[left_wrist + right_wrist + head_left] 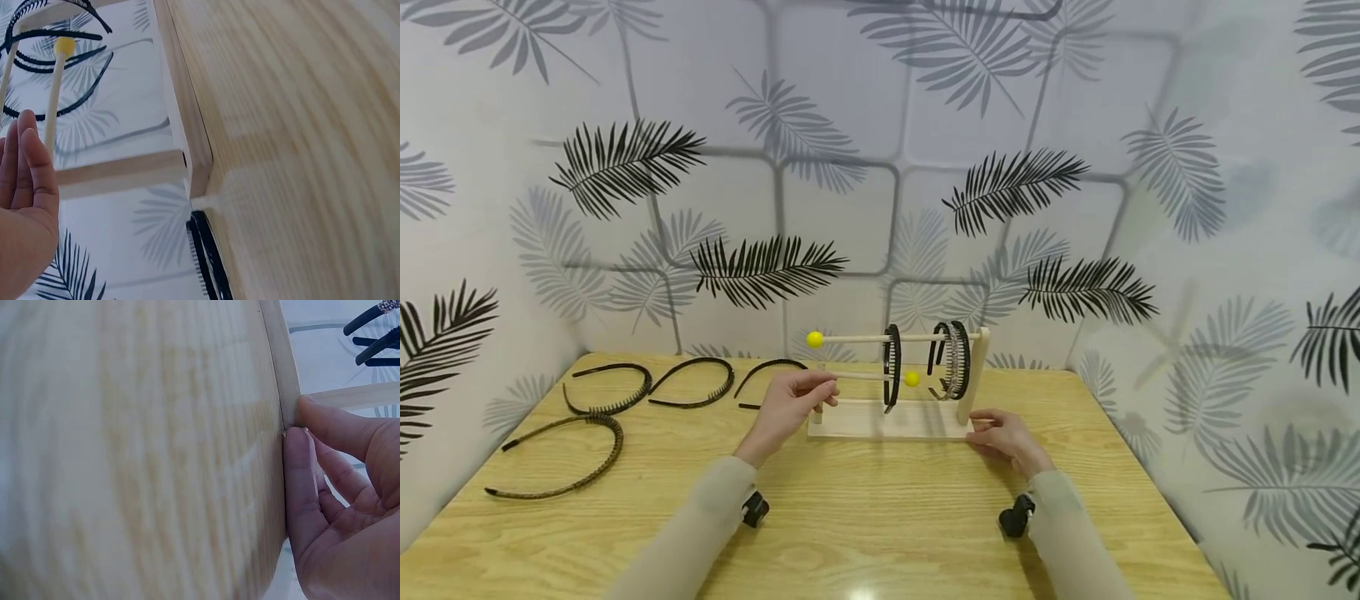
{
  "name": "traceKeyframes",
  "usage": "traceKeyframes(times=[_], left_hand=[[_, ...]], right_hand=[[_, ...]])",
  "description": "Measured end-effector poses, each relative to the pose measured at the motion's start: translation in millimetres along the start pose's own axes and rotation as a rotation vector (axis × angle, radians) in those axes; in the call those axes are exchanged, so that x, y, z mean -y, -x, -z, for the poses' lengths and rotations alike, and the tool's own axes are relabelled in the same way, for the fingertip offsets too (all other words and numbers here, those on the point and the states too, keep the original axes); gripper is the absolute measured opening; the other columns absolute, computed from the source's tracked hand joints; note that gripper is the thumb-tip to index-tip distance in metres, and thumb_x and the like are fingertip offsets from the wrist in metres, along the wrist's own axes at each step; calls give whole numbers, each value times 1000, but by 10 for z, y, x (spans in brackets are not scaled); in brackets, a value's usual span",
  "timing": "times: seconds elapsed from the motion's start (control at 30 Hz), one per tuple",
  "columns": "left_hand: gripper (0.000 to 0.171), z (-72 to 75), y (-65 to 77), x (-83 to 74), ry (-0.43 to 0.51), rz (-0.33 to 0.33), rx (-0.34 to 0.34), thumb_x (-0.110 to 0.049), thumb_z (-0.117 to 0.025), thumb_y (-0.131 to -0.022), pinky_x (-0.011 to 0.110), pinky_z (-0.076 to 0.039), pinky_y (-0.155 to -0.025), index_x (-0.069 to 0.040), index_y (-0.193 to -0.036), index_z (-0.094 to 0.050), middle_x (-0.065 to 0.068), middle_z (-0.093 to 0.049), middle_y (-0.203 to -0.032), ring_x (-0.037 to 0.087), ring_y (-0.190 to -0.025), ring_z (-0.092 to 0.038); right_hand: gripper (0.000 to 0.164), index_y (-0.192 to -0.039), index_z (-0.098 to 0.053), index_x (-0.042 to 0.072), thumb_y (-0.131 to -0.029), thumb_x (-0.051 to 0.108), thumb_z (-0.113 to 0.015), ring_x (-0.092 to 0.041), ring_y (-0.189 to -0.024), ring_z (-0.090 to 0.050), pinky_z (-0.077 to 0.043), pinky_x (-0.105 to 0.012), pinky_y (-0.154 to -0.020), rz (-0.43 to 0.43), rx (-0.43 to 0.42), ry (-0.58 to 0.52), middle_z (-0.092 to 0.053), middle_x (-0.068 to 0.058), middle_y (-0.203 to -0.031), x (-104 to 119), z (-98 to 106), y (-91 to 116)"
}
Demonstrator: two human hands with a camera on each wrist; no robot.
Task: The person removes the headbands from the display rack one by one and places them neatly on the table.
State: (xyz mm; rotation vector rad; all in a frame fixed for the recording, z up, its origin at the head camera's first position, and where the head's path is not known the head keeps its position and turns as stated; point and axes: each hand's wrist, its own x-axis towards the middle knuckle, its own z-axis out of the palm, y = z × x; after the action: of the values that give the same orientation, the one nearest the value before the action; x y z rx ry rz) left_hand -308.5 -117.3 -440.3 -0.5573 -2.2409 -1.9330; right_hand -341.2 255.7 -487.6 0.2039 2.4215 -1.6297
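Note:
A pale wooden headband stand (887, 422) with two yellow-tipped rods faces me. My left hand (790, 408) is at its left post, thumb and fingers holding the lower rod (861, 376) near its left end. In the left wrist view, my left hand (28, 181) covers part of that rod. My right hand (1009, 437) pinches the right corner of the base, thumb (331, 422) on top. A black toothed headband (892, 367) hangs mid-stand around the rods. Near the right post hang black headbands and a glittery headband (953, 360).
On the table's left lie several more headbands: a black one (646, 383), another black one (730, 385), a third (767, 363) partly behind my left hand, and a brown patterned one (615, 446) nearer me. A leaf-patterned wall (865, 208) rises behind the table.

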Motion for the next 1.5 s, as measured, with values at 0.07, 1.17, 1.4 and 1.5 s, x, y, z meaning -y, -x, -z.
traceKeyframes(times=[0.07, 1.17, 1.4, 1.5], left_hand=[[29, -66, -18, -24, -13, 0, 1, -17, -63, -97, 27, -56, -67, -2, -121, -68, 23, -71, -105, 23, -88, -69], [44, -899, -323, -210, 165, 41, -144, -32, -69, -93, 44, -51, -98, -9, -129, -64, 9, -69, -119, 22, -103, -67], [33, -960, -394, -354, 229, 73, -217, -25, -73, -90, 38, -56, -87, -9, -119, -71, 10, -71, -110, 11, -87, -68], [32, -975, -404, -384, 226, 83, -226, -20, -74, -89, 28, -57, -79, -7, -118, -71, 10, -71, -107, 10, -84, -67]], right_hand=[[53, -137, -52, -1, -88, 6, -72, -14, -87, -62, -58, -27, -78, 0, 1, 4, -60, -16, -113, 3, 1, -4], [49, -133, -54, -4, -88, 3, -71, -13, -83, -60, -58, -26, -76, 19, -2, -16, -60, -12, -104, 22, 4, 43], [48, -134, -54, -3, -89, 3, -70, -13, -85, -61, -58, -27, -78, 15, -4, -7, -60, -12, -106, 14, 4, 48], [48, -133, -54, -2, -89, 4, -71, -14, -86, -61, -58, -28, -79, 14, -9, -7, -60, -13, -107, 9, 2, 45]])
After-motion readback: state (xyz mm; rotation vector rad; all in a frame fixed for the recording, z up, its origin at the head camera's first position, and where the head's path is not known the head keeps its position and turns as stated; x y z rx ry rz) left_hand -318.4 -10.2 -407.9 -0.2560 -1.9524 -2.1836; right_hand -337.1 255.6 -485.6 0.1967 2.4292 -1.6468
